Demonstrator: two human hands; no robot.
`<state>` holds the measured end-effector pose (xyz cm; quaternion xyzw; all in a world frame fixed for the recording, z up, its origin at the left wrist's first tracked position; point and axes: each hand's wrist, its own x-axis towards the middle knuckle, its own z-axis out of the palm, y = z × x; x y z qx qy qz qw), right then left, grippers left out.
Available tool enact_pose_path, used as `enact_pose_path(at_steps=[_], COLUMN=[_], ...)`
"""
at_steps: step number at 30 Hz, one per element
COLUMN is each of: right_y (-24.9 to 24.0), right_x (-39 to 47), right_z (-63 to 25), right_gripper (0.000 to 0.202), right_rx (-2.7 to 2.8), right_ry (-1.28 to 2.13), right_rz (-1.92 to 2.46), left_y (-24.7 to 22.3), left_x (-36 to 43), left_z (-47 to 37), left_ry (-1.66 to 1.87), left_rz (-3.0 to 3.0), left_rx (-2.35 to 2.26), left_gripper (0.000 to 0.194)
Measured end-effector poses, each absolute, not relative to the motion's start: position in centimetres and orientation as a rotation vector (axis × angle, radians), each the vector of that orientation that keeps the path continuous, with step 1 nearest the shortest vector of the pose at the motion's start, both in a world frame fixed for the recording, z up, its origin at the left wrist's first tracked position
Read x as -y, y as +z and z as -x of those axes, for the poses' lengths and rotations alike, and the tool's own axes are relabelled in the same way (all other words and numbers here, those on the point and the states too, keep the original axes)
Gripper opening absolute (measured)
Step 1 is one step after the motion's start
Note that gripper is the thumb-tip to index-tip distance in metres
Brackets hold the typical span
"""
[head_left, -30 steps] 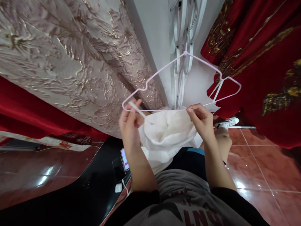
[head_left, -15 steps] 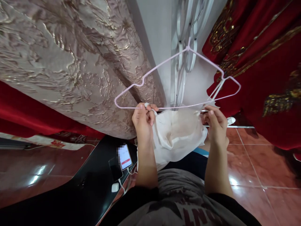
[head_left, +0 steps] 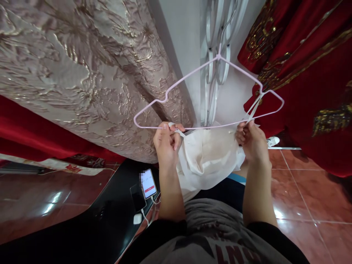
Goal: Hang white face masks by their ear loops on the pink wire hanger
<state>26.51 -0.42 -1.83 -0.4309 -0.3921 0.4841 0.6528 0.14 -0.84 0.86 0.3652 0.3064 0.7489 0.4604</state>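
Left hand: the left hand (head_left: 165, 145) is raised in front of the chest, thumb and fingers pinched together on a narrow white strap of the garment, right at the lower bar of the hanger.
Right hand: the right hand (head_left: 252, 143) is up at the same height, well apart from the left, its fingertips pinched on the other white strap (head_left: 254, 107) where that strap meets the lower bar.
Hanger: a thin pale pink wire clothes hanger (head_left: 192, 75) spans the gap above both hands; its lower bar runs from one hand to the other and its hook rises towards the wall above them.
Garment: a soft white fabric garment (head_left: 209, 157) sags in a loose bundle between the two hands and below the bar, resting against the person's lap.
Right strap: it runs slantwise from the right hand up to the hanger's right shoulder.
Left of the hands: a heavy beige and gold embossed floral curtain (head_left: 82, 73), with red cloth beneath it.
Below the left hand: a phone with a lit screen (head_left: 149, 187) on a glossy black surface (head_left: 96, 223), a white cable plugged in.
Right of the hands: a red garment with gold embroidery (head_left: 310, 73), hanging.
Underfoot: glossy reddish floor tiles (head_left: 302, 198).
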Motion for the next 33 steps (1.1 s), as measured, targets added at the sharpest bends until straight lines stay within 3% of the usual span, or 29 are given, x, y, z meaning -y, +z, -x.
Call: enact_pose_path(at_steps=[2, 5, 10, 12, 15, 18, 20, 22, 27, 30, 33], right_y=[-1.3, 0.6, 5.1, 5.4, 4.0, 2.2, 1.7, 1.8, 2.0, 1.1, 0.4], right_x=[1.3, 2.7, 1.1, -1.0, -3.6, -4.3, -3.3, -1.6, 1.5, 1.7, 1.6], right_z=[-27.0, -27.1, -28.0, -29.5, -31.6, -31.8, -30.6, -28.8, -25.5, -25.0, -25.0], right_gripper=[0.036, 0.013, 0.029, 0.021, 0.043, 0.008, 0.018, 0.02, 0.015, 0.018, 0.023], right_rx=[0.942, 1.092, 1.243, 1.171, 0.994, 0.708, 0.603, 0.741, 1.4, 1.413, 1.346], right_ry=[1.157, 0.973, 0.214, 0.033, -0.006, -0.267, -0.415, -0.348, 0.248, 0.295, 0.266], right_rz=[0.988, 1.015, 1.002, 0.958, 0.896, 0.804, 0.741, 0.774, 1.042, 1.085, 1.117], left_y=[0.7, 0.9, 1.6, 1.7, 1.8, 1.9, 1.9, 1.9, 1.4, 0.7, -0.1], left_x=[0.8, 0.7, 0.9, 1.1, 1.3, 1.3, 1.4, 1.6, 2.4, 2.2, 1.6], left_z=[-0.2, -0.3, -0.2, -0.2, -0.1, -0.2, -0.3, -0.7, -1.6, -1.1, 0.7], left_ry=[1.861, 1.885, 1.862, 1.85, 1.84, 1.818, 1.8, 1.799, 1.783, 1.871, 2.12], left_rz=[-0.906, -0.917, -0.894, -0.888, -0.902, -0.912, -0.914, -0.909, -0.884, -0.876, -0.874], left_rx=[-0.76, -0.797, -0.835, -0.82, -0.802, -0.795, -0.804, -0.82, -0.825, -0.831, -0.943], left_gripper=[0.048, 0.049, 0.052, 0.051, 0.05, 0.051, 0.051, 0.05, 0.038, 0.022, 0.023])
